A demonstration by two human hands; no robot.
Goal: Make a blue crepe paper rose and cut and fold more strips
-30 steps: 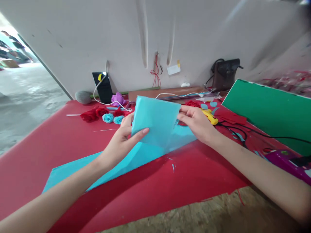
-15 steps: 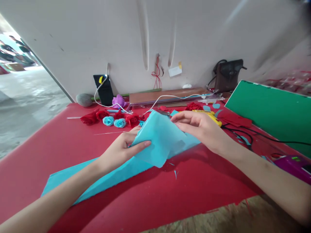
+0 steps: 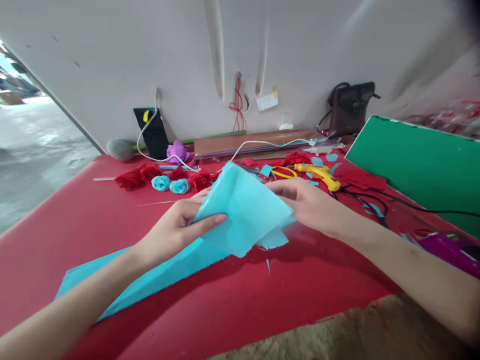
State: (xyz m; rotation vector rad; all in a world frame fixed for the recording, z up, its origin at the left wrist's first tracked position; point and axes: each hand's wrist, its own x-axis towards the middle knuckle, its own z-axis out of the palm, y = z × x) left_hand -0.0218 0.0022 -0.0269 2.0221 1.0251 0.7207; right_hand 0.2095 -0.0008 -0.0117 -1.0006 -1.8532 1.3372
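A long sheet of light blue paper [image 3: 150,280] lies on the red table cover [image 3: 285,295], and its far end is folded over into a layered flap [image 3: 243,210] lifted off the table. My left hand [image 3: 176,230] pinches the flap's left edge, thumb on top. My right hand [image 3: 311,205] grips the flap's right side, fingers partly hidden behind the paper. Small blue scraps [image 3: 268,262] lie just under the flap.
Red, blue and purple paper roses [image 3: 161,181] line the far left. A yellow glue gun [image 3: 318,173], scissors [image 3: 283,172], cables [image 3: 367,200] and red scraps sit behind my right hand. A green board [image 3: 420,165], a purple device [image 3: 446,245], a phone [image 3: 152,132] and a bag [image 3: 350,107] stand around.
The folded blue flap has gone from upright in front of me to lower and flatter, nearer the table. Both hands came down with it and kept hold.
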